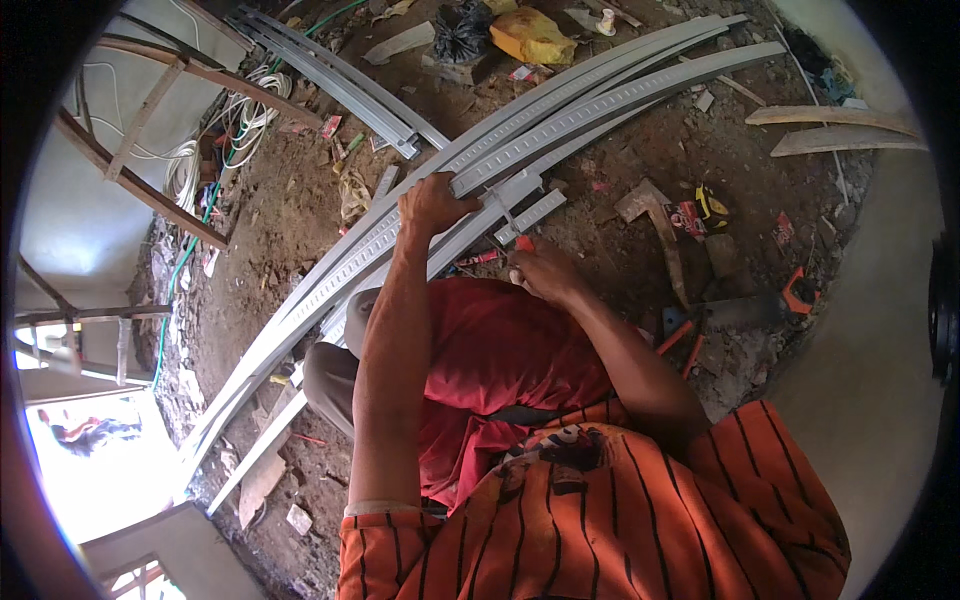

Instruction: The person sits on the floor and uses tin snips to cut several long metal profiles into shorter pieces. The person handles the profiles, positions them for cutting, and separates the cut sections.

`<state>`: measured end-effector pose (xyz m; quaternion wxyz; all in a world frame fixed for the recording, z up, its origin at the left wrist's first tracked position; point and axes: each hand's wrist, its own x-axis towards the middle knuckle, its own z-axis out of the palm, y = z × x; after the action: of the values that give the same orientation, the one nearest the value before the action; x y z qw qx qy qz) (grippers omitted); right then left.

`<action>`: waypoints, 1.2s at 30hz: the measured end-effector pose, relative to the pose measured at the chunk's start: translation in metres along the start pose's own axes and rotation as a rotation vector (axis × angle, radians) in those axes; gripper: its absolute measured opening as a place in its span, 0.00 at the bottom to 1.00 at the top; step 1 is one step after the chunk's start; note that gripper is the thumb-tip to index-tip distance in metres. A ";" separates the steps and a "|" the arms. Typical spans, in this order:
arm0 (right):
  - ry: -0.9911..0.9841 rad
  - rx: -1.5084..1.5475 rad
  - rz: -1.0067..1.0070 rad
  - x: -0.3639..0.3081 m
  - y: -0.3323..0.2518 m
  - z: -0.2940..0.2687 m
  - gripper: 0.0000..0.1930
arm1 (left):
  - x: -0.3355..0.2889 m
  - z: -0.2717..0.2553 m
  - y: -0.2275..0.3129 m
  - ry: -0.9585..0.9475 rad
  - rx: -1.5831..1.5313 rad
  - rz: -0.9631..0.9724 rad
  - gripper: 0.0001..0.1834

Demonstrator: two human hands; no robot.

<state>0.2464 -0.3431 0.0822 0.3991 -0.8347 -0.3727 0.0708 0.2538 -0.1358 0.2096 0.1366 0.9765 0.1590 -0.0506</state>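
Observation:
My left hand [432, 205] is closed over the edge of a long slotted metal channel [520, 150], one of several silvery lengths lying diagonally across the floor before me. My right hand [545, 272] grips a red-handled screwdriver [523, 243], or a similar tool with a slim metal shaft. Its shaft reaches up to a short metal piece [517, 188] lying at the near side of the channels. The tip's exact contact is too small to tell. Below the hands are my knees, in red cloth.
To the right lie a wooden-handled hammer [665, 245], a yellow-black tape measure [711, 207], a handsaw [748, 310] and an orange-handled tool [680, 345]. Wooden boards [840, 138] rest farther right. Coiled white cable [250, 112], a timber frame [140, 180] and more metal channels [330, 80] are at left.

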 end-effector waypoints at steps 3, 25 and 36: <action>-0.115 0.404 0.183 0.008 -0.022 -0.012 0.12 | -0.006 -0.005 0.001 -0.007 0.030 -0.044 0.31; -0.312 0.335 0.629 0.025 -0.070 -0.059 0.25 | -0.013 0.010 0.013 0.062 0.080 -0.052 0.24; -0.221 0.428 0.707 0.029 -0.057 -0.036 0.23 | -0.009 0.021 0.012 0.136 0.089 -0.038 0.19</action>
<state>0.2497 -0.3223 0.1529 0.4722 -0.7969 -0.0811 0.3678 0.2483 -0.1556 0.1940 0.0807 0.9795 0.1842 0.0063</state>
